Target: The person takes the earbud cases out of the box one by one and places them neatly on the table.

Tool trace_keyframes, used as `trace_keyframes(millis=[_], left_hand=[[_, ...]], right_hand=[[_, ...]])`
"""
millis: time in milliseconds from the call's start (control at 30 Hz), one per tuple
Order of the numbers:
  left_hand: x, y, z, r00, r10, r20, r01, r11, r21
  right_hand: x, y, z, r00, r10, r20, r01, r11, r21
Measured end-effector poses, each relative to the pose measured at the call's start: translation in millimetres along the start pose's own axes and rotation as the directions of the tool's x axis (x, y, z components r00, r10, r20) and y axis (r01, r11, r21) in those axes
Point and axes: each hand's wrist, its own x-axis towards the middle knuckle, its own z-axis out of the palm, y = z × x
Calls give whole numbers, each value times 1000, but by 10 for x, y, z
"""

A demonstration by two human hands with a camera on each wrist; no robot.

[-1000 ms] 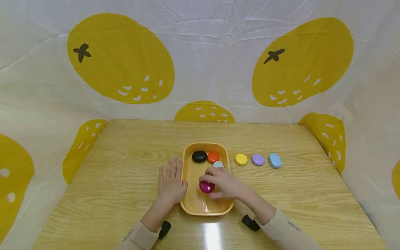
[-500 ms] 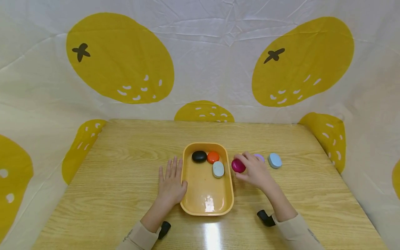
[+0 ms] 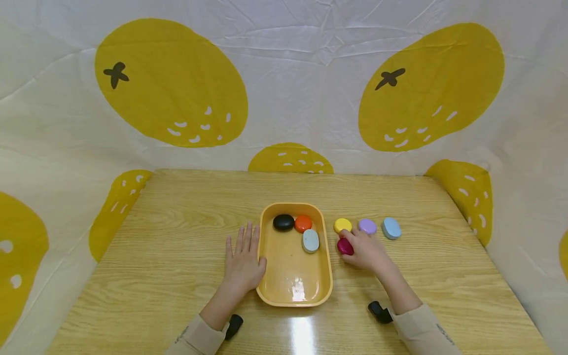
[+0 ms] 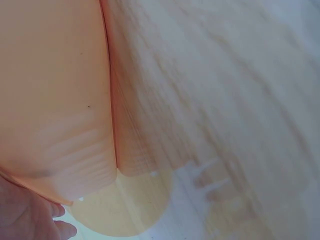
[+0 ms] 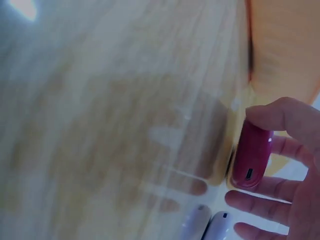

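My right hand (image 3: 366, 250) holds a glossy magenta rounded piece (image 3: 344, 246) with its thumb and fingers, at the table just right of the tray. In the right wrist view, the magenta piece (image 5: 252, 155) has a small dark slot in its edge, and the thumb lies on its upper end. Just beyond it sits a yellow round piece (image 3: 342, 225), then a lilac one (image 3: 367, 226) and a light blue oval one (image 3: 392, 228) in a row. Fingers extended, my left hand (image 3: 243, 264) lies flat on the table, its thumb against the tray's left side.
The yellow-orange tray (image 3: 295, 291) has raised walls. Inside are a black oval piece (image 3: 283, 222), an orange-red round one (image 3: 303, 224) and a pale grey oval one (image 3: 310, 241). A patterned cloth (image 3: 301, 98) hangs behind the wooden table (image 3: 177, 222).
My right hand has carried the magenta piece out of the tray, over its right wall and down to the table, in front of the yellow piece. The left hand has stayed put.
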Motion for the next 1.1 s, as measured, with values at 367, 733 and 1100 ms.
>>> trace_keyframes(millis=[367, 733, 1100], left_hand=[[-3, -8, 11, 1000, -2, -6, 2, 1000, -19], [-4, -6, 9, 1000, -2, -12, 1, 1000, -21], [-7, -4, 13, 1000, -1, -18, 1, 1000, -28]], right_hand=[[-22, 2, 16, 1000, -10, -7, 11, 998, 54], [24, -96, -224, 997, 22, -72, -19, 999, 50], [279, -372, -246, 932, -290, -218, 299, 954, 6]])
